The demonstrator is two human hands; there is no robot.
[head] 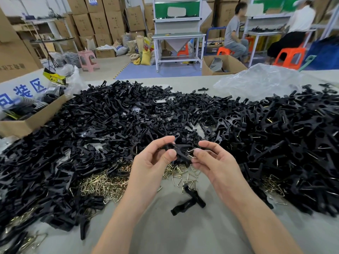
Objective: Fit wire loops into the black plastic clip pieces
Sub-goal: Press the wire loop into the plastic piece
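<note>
At centre frame, the left hand is pinching a black plastic clip piece between its thumb and curled fingers, holding it above the grey table top. The right hand is pinching a thin bent metal wire loop between thumb and forefinger, with the loop touching the right end of the held clip; whether the loop is seated in the clip cannot be told. A large heap of black plastic clip pieces is lying across the middle of the frame from edge to edge. A scatter of brass-coloured wire loops is lying lower left of the hands, just beside the heap. Two loose black clip pieces are lying crossed below the hands. A brown cardboard box is sitting at the left edge, and a clear plastic bag is lying at the upper right
</note>
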